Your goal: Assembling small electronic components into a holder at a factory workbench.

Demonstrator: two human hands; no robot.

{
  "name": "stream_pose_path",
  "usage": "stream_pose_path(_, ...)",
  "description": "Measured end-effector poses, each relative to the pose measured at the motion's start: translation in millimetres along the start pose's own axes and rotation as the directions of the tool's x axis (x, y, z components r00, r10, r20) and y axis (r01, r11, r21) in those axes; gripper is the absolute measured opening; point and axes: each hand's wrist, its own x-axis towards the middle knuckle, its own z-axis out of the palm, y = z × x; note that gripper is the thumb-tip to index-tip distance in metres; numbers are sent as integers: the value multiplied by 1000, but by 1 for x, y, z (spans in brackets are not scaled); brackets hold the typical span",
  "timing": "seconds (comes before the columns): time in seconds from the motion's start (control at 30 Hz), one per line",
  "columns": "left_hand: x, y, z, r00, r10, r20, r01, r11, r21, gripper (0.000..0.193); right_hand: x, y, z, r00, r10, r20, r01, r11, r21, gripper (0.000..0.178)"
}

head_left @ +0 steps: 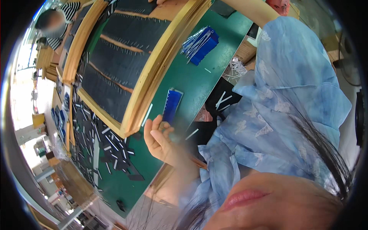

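- Nearest the camera, part of the person's face (264,191) shows at lower right, with a loose light-blue garment patterned with pale butterflies (283,107) beyond it.
- A long green surface (226,32) runs diagonally beside the person.
- On it lies a large light-wood frame (159,73) around flat black sheets (119,65), which are divided by brown strips and rows of small pale pins.
- Loose black and white flat strips (115,151) litter the surface below the frame.
- The left hand (159,142) has its fingers loosely bent; nothing shows in its grasp.
- A blue block-shaped container topped with thin white sticks (205,48) sits farther up, well apart from that hand.
- A small blue rectangular tray (173,102) lies just beyond the left fingertips; whether they touch, I cannot tell.
- The right hand (158,1) is cut by the upper edge, over the frame; its grip cannot be told.
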Motion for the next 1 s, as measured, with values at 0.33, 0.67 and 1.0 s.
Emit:
stream_pose_path(0.33,56,-27,-124,813,552,-187,-114,465,878,22,-26,-79,-19,968,170,-185,-166,985,38,27)
stream_pose_path(0.67,93,-36,-238,789,604,-115,147,-4,989,49,-41,-159,12,969,-44,-243,92,978,189,23)
stream_pose_path(1.0,121,-31,-229,789,596,-149,101,113,988,32,-43,-192,17,950,-213,-230,259,946,194,23)
